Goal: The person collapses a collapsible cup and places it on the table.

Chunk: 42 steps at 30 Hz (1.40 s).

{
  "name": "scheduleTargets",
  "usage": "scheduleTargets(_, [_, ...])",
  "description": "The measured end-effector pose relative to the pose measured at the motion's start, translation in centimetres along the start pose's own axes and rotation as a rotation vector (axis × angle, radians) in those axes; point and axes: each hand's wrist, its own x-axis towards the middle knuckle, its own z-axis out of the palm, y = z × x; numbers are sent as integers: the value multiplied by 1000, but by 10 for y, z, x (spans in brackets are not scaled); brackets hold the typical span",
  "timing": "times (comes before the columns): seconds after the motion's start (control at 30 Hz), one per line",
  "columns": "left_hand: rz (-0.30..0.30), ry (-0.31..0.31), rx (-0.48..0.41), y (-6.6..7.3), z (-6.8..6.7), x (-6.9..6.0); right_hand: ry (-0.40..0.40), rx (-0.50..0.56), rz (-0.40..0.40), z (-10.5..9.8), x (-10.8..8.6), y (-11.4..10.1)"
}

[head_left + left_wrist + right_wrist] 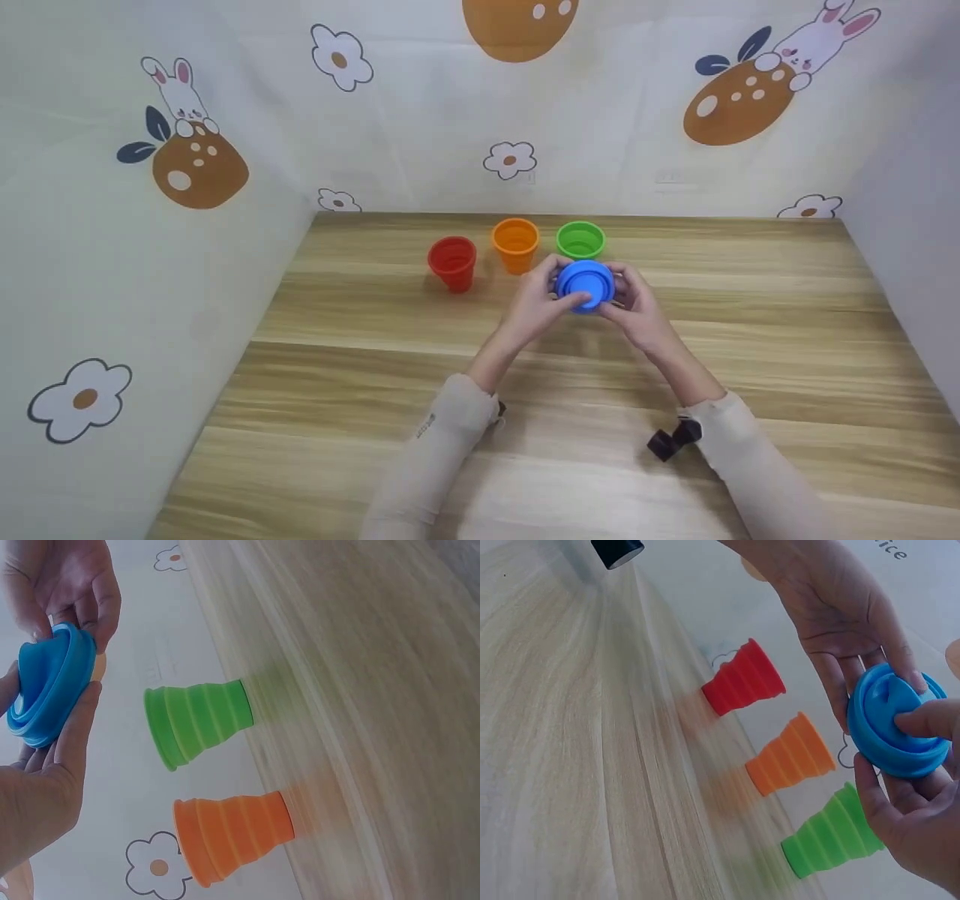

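Wooden tabletop (360,390) beneath a blue cup (588,280) in the pinch of both hands (535,301) (639,310)

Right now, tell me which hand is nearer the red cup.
Left. The left hand is right of the red cup, gripping the left of the blue cup; the right hand is farther off, gripping its right.

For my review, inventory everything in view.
Table: 1, wood-toned, across lower head view
Red cup: 1, red, on table, leftmost
Orange cup: 1, orange, on table, middle
Green cup: 1, green, on table, rightmost
Blue cup: 1, blue, folded, held above table
Walls: 3, pale, around table
Prints: several, brown and white, on walls
Sleeves: 2, beige, lower head view
Devices: 2, black, by sleeves
Left hand, right hand: 2, bare, gripping blue cup
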Motion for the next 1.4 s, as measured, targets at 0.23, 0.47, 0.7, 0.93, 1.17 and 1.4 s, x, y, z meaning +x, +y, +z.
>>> scheduleTargets(0.23, [23,33,86,0,3,-1,84,-64,1,6,2,1])
scheduleTargets(0.47, [19,40,111,-1,4,0,127,-121,7,9,4,0])
scheduleTargets(0.7, [-4,-104,-22,-2,-6,-1,114,-43,3,7,2,-2])
scheduleTargets(0.93, [-25,-84,-119,-1,-7,-2,-16,29,47,1,0,-5])
scheduleTargets(1.17, [-35,-93,-121,1,-4,-2,-57,102,73,-1,-2,-6])
scheduleTargets(1.4, [-43,-154,-154,-1,-5,-3,9,87,84,2,-3,-8])
